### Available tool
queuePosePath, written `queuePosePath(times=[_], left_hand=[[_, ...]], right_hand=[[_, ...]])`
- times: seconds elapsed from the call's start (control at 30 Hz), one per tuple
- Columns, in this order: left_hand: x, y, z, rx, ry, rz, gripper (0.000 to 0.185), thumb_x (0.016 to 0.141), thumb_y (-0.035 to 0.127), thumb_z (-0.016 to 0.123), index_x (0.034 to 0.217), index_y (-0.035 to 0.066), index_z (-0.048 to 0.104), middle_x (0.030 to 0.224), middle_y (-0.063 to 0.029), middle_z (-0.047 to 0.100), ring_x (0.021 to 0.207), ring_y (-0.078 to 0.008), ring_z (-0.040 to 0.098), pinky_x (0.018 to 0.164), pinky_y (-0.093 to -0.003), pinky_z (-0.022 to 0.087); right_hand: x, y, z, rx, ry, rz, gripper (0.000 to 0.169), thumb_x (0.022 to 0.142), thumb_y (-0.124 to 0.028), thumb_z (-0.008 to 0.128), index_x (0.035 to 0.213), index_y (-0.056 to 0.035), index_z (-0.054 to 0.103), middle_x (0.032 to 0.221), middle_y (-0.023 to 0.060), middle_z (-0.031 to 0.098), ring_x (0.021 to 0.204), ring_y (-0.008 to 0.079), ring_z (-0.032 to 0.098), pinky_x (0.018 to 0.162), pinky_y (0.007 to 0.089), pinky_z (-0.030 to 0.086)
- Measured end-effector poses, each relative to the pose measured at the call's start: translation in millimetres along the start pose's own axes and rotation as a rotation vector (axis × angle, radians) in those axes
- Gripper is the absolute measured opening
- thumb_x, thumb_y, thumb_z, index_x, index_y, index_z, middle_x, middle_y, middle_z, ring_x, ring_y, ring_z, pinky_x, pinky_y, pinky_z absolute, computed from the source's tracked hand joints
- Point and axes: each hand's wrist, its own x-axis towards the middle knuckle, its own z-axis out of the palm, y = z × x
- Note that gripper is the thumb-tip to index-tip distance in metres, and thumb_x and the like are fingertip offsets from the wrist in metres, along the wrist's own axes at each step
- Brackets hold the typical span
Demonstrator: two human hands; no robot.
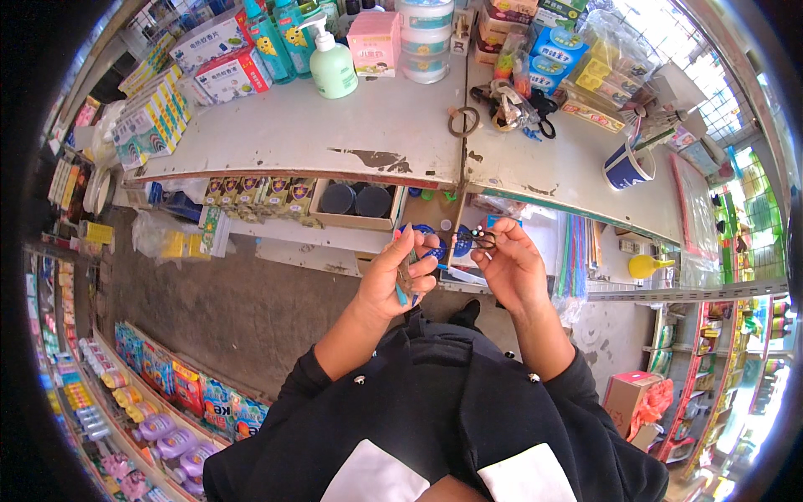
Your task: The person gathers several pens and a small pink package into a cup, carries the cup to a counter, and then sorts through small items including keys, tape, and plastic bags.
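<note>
My left hand (401,270) is closed around a small bunch of slim items (404,276), with teal and dark blue ends below the fingers; what they are is hard to tell. A thin dark strand runs from near it toward my right hand (513,267). Between the right thumb and fingers is a dark looped elastic (484,240), seemingly a hair tie, with small pale beads. Both hands are in front of the counter's lower shelf. On the countertop (401,138) beyond lie a brown ring-shaped hair tie (463,122) and a pile of dark hair ties (507,108), partly in clear plastic.
A pump bottle (334,66), stacked white tubs (426,41) and boxes (232,75) line the counter's back. To the right stands a blue-and-white paper cup (627,166). Below are a carton with round dark lids (354,201) and a yellow squeeze bulb (646,266). Stocked shelves flank me.
</note>
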Motion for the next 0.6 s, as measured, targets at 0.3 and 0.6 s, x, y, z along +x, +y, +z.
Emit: queuePosePath(times=[0.3, 0.6], left_hand=[[-3.5, -5.9, -5.0, 0.037, 0.065, -0.082, 0.019, 0.095, 0.026, 0.049, 0.099, 0.009, 0.055, 0.090, -0.0017, 0.051, 0.061, -0.0085, 0.040, 0.049, -0.0212, 0.032], [-3.2, -9.1, -4.4, 0.018, 0.075, -0.116, 0.015, 0.095, 0.023, 0.049, 0.097, 0.009, 0.052, 0.074, 0.0005, 0.047, 0.060, -0.0081, 0.039, 0.048, -0.0213, 0.031]], right_hand=[[2.0, 2.1, -0.7, 0.006, 0.021, -0.022, 0.008, 0.090, -0.008, 0.049, 0.097, -0.0076, 0.054, 0.090, 0.0051, 0.061, 0.084, 0.0162, 0.057, 0.080, 0.0346, 0.046], [2.6, 1.4, -2.0, 0.054, -0.017, -0.032, 0.009, 0.090, -0.008, 0.048, 0.097, -0.0059, 0.053, 0.092, 0.0114, 0.062, 0.088, 0.0251, 0.060, 0.082, 0.0377, 0.047]])
